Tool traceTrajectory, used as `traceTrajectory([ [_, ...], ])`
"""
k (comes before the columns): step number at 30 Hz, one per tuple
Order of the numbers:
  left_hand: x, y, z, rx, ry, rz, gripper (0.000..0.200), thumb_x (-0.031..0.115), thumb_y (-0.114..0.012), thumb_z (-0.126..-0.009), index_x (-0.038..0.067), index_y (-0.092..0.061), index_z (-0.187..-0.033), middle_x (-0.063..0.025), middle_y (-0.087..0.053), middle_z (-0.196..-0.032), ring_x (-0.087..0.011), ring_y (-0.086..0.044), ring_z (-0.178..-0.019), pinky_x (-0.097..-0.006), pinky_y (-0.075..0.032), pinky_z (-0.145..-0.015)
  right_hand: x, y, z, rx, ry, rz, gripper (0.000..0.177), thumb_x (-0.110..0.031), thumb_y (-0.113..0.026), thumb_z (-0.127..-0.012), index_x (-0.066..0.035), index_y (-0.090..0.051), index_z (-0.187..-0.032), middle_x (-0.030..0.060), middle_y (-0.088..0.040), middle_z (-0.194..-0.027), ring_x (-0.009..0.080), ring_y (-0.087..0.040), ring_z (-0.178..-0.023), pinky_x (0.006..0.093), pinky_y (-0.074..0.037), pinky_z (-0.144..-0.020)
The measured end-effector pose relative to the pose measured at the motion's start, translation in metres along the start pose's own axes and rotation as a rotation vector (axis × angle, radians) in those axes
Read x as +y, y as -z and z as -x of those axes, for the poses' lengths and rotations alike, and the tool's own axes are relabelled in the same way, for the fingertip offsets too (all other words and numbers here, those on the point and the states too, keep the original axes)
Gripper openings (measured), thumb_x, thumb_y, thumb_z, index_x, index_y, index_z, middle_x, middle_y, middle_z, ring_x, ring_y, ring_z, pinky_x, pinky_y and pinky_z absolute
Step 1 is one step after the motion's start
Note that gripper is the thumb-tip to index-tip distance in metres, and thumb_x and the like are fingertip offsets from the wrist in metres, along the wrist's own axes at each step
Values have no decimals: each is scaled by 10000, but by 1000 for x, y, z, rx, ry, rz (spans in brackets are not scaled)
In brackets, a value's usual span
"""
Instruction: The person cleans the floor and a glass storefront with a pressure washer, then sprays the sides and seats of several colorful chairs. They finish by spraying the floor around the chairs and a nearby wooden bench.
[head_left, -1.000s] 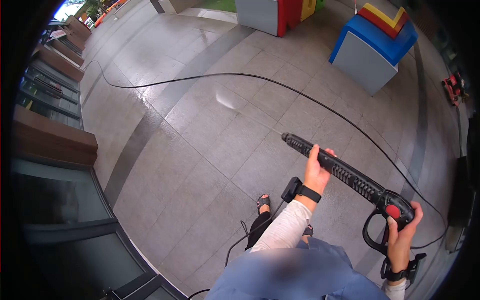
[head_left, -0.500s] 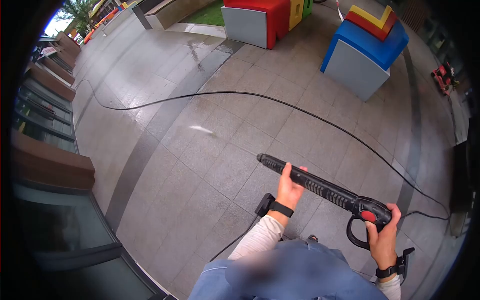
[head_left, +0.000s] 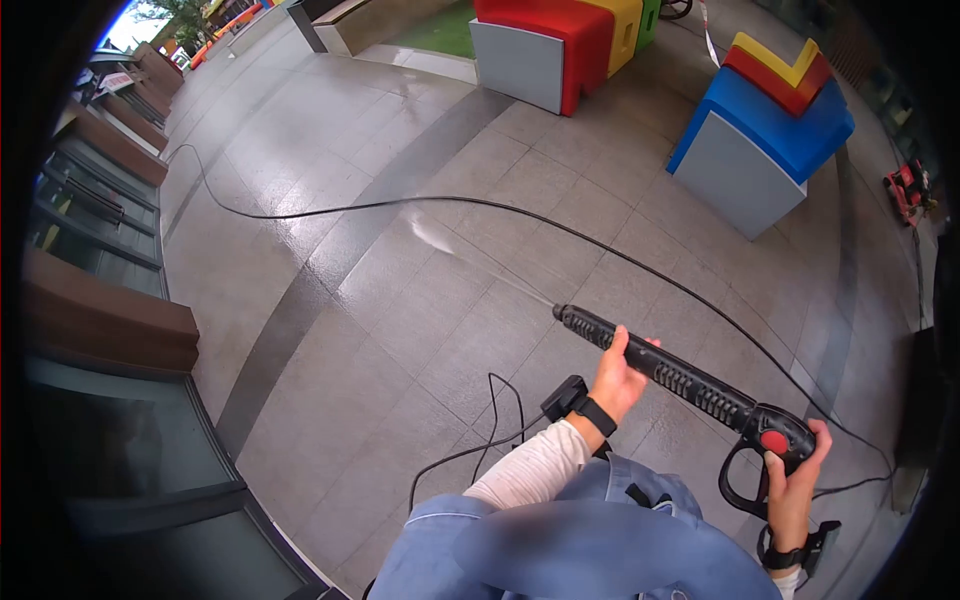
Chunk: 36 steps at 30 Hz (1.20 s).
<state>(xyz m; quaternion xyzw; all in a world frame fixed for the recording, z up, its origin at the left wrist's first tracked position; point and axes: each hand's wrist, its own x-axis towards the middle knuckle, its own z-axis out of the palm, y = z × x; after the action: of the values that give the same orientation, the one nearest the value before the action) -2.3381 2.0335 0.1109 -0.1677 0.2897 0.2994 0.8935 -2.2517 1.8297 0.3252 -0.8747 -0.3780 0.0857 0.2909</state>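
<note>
Spray gun (head_left: 692, 384) is held slantwise above the paving (head_left: 330, 420), nozzle (head_left: 559, 312) pointing forward-left; right grip (head_left: 790, 497) clasps its rear handle, left grip (head_left: 617, 384) wraps the barrel, nearer the nozzle.

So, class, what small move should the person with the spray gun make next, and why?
Perhaps ease the spray gun down slightly with the left hand: the spray lands just short of the black hose, with open paving nearer the person, while the right hand grips the handle.
</note>
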Motion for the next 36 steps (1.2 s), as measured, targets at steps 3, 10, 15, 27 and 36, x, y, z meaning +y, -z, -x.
traceTrajectory([
  [3,61,30,48,166,-253,21,325,336,-482,-856,44,-403,-974,-164,-498,-980,-297,-497,-936,-481,-381,-876,1,-37,-52,-326,113,-178,580,-99,-632,-722,-24,-251,-1152,184,-573,-851,316,-586,-775,346,-446,-704],
  [10,83,4,4,170,-140,-18,357,363,-452,-864,19,-416,-952,-171,-510,-948,-308,-501,-917,-482,-389,-853,-3,-46,-90,-232,233,-59,641,-100,-673,-691,-13,-263,-1177,208,-569,-844,358,-580,-761,373,-451,-708],
  [15,-4,-115,-127,-88,250,-136,350,334,-575,-806,47,-428,-944,-133,-511,-871,-289,-522,-881,-446,-426,-815,26,-19,-82,189,-83,82,538,-36,-551,-760,-8,-270,-1218,158,-402,-1123,229,-436,-1007,310,-326,-888],
  [27,97,-133,-111,-41,13,-113,350,358,-512,-839,30,-415,-915,-143,-505,-900,-290,-514,-895,-442,-416,-838,-3,-62,-150,64,-62,-140,544,-25,-526,-737,-20,-271,-1216,137,-406,-1086,221,-446,-973,300,-324,-885],
  [36,96,-90,-54,80,-64,-103,331,344,-453,-868,22,-414,-933,-152,-501,-896,-297,-513,-894,-465,-400,-863,-13,-49,-138,-88,-62,-122,662,-22,-566,-681,-25,-233,-1253,150,-440,-1048,220,-461,-942,314,-337,-875],
])
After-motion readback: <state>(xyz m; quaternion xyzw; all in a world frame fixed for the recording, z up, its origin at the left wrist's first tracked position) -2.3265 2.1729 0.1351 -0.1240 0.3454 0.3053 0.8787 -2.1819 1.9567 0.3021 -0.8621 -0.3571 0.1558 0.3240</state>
